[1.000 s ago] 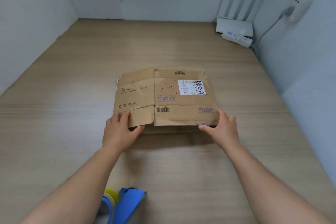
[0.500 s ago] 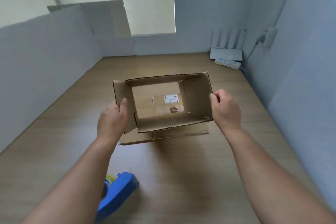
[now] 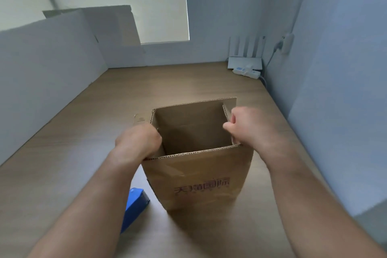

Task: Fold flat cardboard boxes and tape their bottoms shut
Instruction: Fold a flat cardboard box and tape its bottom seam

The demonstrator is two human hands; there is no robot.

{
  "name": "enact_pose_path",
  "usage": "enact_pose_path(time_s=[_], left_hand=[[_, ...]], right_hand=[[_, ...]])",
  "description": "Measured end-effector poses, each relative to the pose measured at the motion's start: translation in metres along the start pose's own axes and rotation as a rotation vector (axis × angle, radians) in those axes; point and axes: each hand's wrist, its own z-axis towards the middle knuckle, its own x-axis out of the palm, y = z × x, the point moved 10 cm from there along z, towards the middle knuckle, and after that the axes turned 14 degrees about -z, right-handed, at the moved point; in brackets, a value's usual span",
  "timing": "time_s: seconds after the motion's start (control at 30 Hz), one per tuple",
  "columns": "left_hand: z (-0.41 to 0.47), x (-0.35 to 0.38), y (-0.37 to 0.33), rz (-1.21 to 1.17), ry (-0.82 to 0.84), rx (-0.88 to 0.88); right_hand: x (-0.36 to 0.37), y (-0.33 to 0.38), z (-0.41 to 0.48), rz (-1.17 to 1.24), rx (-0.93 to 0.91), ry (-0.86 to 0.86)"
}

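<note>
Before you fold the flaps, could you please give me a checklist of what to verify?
1. Cardboard box opened into a rectangular tube: ok.
2. Left hand grips its left wall: ok.
3. Right hand grips the right flap: ok.
4. Upward end folded shut: not ok, it stands open.
5. Lower end closed: cannot tell, hidden.
6. Blue tape dispenser close by on the table, left of the box: ok.
</note>
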Motion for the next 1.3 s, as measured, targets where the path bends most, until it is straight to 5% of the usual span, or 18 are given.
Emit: enact_pose_path(time_s=[0.07, 0.23, 0.47, 0.53, 0.63, 0.7, 0.8, 0.9, 1.03, 1.3], left_hand=[[-0.004, 0.002, -0.010, -0.059, 0.012, 0.058], [-0.030, 0.009, -0.021, -0.777, 0.298, 0.324], [-0.037, 0.045, -0.010, -0.754, 0.737, 0.367], [-0.025, 0.042, -0.007, -0.842, 0.668, 0.348], [-0.002, 0.036, 0.010, -1.016, 0.291, 0.252], [0.002, 0.033, 0.016, -0.950, 0.031, 0.236], [0.009, 0.035, 0.017, -0.790, -0.141, 0.222], [0.020, 0.055, 0.030, -0.797, -0.001, 0.057], [0.010, 0.092, 0.024, -1.156, 0.324, -0.114], [-0.007, 0.092, 0.045, -1.228, 0.131, -0.104]], right_hand=[[0.022, 0.017, -0.002, 0.069, -0.053, 0.152], [0.044, -0.003, 0.002, 0.520, 0.021, 0.286], [0.049, -0.022, 0.011, 0.870, 0.189, 0.054], [0.051, -0.029, 0.012, 0.960, 0.212, 0.035], [0.063, -0.039, 0.008, 0.937, 0.257, 0.087], [0.071, -0.039, 0.002, 0.936, 0.224, 0.088], [0.081, -0.035, -0.006, 0.992, 0.153, 0.046], [0.084, -0.032, -0.009, 0.913, 0.132, 0.004], [0.082, -0.027, -0.008, 0.931, 0.104, 0.014], [0.090, -0.009, -0.005, 0.825, 0.018, 0.028]])
